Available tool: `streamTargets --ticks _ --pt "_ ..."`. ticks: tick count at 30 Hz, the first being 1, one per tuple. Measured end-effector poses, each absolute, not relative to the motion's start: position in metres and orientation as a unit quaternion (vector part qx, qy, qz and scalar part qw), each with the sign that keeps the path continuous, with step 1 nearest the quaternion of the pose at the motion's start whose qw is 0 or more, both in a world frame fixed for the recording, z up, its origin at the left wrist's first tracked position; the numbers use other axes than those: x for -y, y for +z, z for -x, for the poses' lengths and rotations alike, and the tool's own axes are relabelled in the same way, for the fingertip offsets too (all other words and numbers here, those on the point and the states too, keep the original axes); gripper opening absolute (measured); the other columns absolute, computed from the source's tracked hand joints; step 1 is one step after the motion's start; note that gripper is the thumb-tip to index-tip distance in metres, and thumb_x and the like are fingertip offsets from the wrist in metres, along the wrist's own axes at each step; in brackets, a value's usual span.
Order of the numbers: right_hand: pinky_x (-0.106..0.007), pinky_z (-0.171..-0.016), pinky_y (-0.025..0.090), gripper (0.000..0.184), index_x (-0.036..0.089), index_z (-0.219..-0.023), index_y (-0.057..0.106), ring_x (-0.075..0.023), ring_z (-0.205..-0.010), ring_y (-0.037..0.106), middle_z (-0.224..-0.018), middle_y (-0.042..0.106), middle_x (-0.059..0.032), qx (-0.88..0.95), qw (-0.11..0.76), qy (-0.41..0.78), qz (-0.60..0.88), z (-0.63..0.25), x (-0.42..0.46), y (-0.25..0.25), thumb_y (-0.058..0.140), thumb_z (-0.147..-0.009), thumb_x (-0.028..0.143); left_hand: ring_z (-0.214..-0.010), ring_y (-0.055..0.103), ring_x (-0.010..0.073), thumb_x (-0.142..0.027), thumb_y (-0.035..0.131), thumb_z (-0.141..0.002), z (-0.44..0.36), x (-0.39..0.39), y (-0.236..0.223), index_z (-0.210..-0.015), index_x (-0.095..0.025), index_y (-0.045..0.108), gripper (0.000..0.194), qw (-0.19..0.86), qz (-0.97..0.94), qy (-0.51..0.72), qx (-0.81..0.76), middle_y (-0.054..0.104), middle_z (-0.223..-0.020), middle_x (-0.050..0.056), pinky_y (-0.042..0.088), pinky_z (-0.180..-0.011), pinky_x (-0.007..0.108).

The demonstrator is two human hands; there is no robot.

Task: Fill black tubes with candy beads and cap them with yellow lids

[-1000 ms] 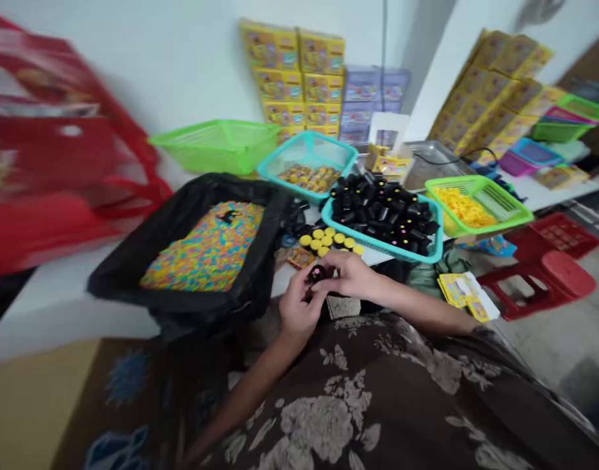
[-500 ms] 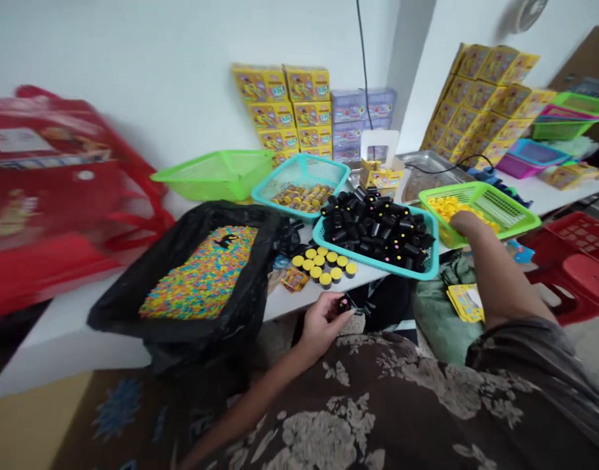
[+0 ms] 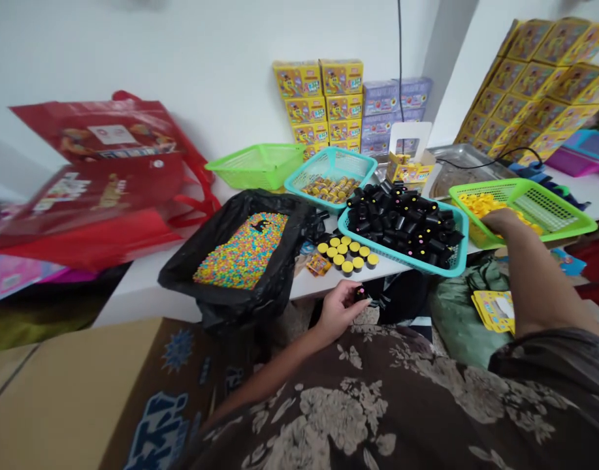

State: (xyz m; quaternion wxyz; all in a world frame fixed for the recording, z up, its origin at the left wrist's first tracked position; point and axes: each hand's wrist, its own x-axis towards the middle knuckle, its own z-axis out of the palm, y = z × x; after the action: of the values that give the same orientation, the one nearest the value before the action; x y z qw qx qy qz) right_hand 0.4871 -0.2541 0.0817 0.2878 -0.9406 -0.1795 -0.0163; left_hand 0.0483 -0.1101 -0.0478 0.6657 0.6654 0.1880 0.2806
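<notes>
Currently left grip (image 3: pixel 339 312) pinches black tube (image 3: pixel 360 294); right grip (image 3: pixel 501 223), state unclear, touches yellow caps (image 3: pixel 478 205).

**Both hands working at the baskets**

Right hand (image 3: pixel 500 223) down in green plastic basket (image 3: pixel 549 228) on yellow caps (image 3: pixel 478 205). Left hand (image 3: pixel 338 312) pinches black tube (image 3: pixel 360 294) just off worktop (image 3: pixel 311 287) front edge, below teal basket (image 3: pixel 397 253) of black tubes (image 3: pixel 402 222).

Left hand (image 3: pixel 339 310) hides most of the small black tube (image 3: pixel 360 294). Right hand (image 3: pixel 499 223) has its fingers out of sight in the yellow caps (image 3: pixel 475 203). Red bag (image 3: pixel 103 189) blurred. Yellow boxes (image 3: pixel 549 85) cut off at right edge, print too small to read.
</notes>
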Motion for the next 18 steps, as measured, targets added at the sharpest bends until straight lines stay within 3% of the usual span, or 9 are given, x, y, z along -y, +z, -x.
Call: streamTargets --ticks 3,7,9,12,15,18 --pt "-0.037 -0.057 0.030 0.056 0.017 -0.029 0.047 -0.0114 -0.044 0.043 -0.039 0.051 -0.0064 0.099 0.241 0.050 0.964 -0.478 0.255 0.095 0.077 -0.068 -0.009 -0.067 0.055 0.0105 -0.050 0.086 -0.078 -0.047 0.111 -0.048 -0.104 -0.017 0.064 0.048 0.657 -0.665 0.300 -0.187 0.064 -0.078 0.000 0.044 -0.060 0.024" --pt "-0.041 -0.064 0.028 0.069 0.019 -0.029 0.026 -0.0098 -0.053 0.040 -0.055 0.061 -0.0096 0.049 0.256 -0.034 0.965 -0.473 0.252 0.112 0.069 -0.072 -0.014 -0.064 0.053 0.0085 -0.051 0.087 -0.078 -0.047 0.112 -0.044 -0.101 -0.017 0.064 0.047 0.656 -0.661 0.318 -0.178 0.065 -0.079 0.000 0.042 -0.060 0.023" --pt "-0.041 -0.065 0.029 0.065 0.020 -0.037 0.029 -0.0092 -0.054 0.041 -0.063 0.064 -0.0079 0.045 0.299 -0.080 0.950 -0.457 0.252 0.114 0.070 -0.080 -0.005 -0.063 0.052 0.0078 -0.051 0.087 -0.078 -0.048 0.112 -0.042 -0.101 -0.017 0.064 0.048 0.661 -0.652 0.326 -0.181 0.066 -0.081 0.000 0.041 -0.058 0.022" --pt "-0.036 -0.060 0.035 0.045 0.021 -0.052 0.051 -0.0096 -0.049 0.044 -0.059 0.060 -0.0014 0.148 0.463 -0.089 0.869 -0.396 0.252 0.103 0.078 -0.088 0.023 -0.066 0.055 0.0088 -0.049 0.088 -0.077 -0.051 0.113 -0.040 -0.102 -0.017 0.064 0.047 0.662 -0.641 0.341 -0.184 0.067 -0.084 0.001 0.042 -0.059 0.022" --pt "-0.031 -0.051 0.036 0.039 0.021 -0.067 0.068 -0.0118 -0.046 0.048 -0.054 0.059 0.0009 0.298 0.612 0.123 0.722 -0.303 0.243 0.077 0.091 -0.072 0.053 -0.075 0.061 0.0119 -0.045 0.088 -0.078 -0.055 0.112 -0.041 -0.104 -0.019 0.064 0.044 0.667 -0.637 0.348 -0.169 0.068 -0.088 0.002 0.047 -0.066 0.024" --pt "-0.025 -0.044 0.033 0.052 0.022 -0.089 0.076 -0.0096 -0.047 0.047 -0.060 0.061 0.0038 0.354 0.609 0.347 0.619 -0.224 0.224 0.045 0.093 -0.063 0.064 -0.080 0.063 0.0131 -0.044 0.088 -0.079 -0.056 0.111 -0.046 -0.105 -0.020 0.064 0.043 0.665 -0.641 0.348 -0.162 0.069 -0.092 0.002 0.049 -0.071 0.026"
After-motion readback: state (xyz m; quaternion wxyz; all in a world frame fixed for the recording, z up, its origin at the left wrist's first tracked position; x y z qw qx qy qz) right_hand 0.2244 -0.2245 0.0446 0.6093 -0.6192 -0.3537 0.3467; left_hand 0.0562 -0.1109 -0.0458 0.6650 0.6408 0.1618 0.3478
